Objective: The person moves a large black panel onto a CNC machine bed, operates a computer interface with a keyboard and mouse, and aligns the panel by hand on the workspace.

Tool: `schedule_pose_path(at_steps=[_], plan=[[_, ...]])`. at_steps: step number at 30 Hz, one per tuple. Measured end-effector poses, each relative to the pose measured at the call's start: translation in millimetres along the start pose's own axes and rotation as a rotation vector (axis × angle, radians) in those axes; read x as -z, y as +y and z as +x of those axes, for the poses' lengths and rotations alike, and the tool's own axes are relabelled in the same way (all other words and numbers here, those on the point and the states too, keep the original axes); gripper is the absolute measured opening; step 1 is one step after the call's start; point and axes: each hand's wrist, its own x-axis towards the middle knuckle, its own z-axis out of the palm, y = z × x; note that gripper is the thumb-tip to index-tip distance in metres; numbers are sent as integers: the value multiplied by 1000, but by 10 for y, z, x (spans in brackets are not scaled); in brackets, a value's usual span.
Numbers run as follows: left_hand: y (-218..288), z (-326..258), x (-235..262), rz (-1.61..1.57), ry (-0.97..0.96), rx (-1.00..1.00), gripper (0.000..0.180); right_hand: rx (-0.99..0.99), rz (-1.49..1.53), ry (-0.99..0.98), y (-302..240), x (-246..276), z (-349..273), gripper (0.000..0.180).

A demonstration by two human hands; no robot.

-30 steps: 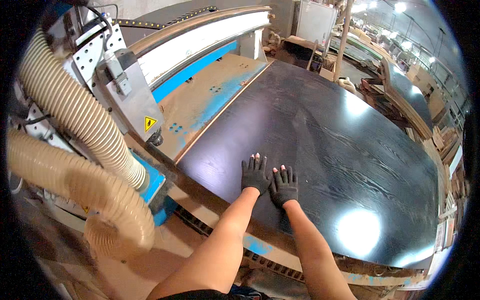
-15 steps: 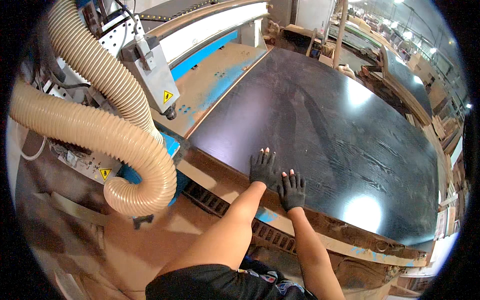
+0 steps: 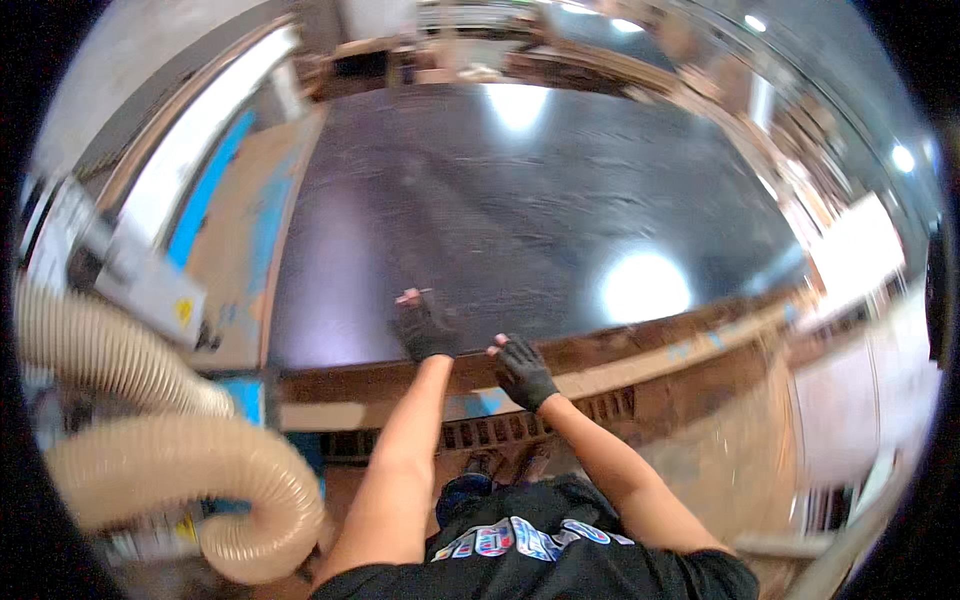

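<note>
A large, glossy black wood-grain panel (image 3: 520,200) lies flat on the machine bed. My left hand (image 3: 424,328), in a black glove with bare fingertips, rests on the panel near its front edge, fingers outstretched. To its right, my right hand (image 3: 523,372) wears a matching glove and is at that same front edge, fingers extended and slightly blurred. Whether its palm touches the panel or hovers cannot be made out. Neither hand holds anything.
Left of the panel stands a machine head (image 3: 150,270) with a thick ribbed beige hose (image 3: 190,470). A white gantry beam (image 3: 210,125) runs behind it. A slotted rail (image 3: 500,432) lines the bed's front side. Stacked boards (image 3: 600,65) lie at the back.
My view has swung to the right, so the panel and machine sit further left. My right hand has turned, its fingers now pointing leftward, and has drawn back toward the edge.
</note>
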Motion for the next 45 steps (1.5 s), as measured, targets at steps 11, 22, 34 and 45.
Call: schedule_pose_path(at_steps=[11,22,34,45], plan=[[1414,-70,91,243,-411,-241,77,-1496,76,198,412,681,-2735,31],[2786,-99,-650,184,-335,-396,76,-2044,-47,249,506,586,-5407,30],[2918,-175,-417,183,-128,-475,59,-1640,-21,538,3283,1921,-5027,34],[3174,-205,-584,292,-256,-359,65,-731,-42,475,5502,3528,-2721,29]])
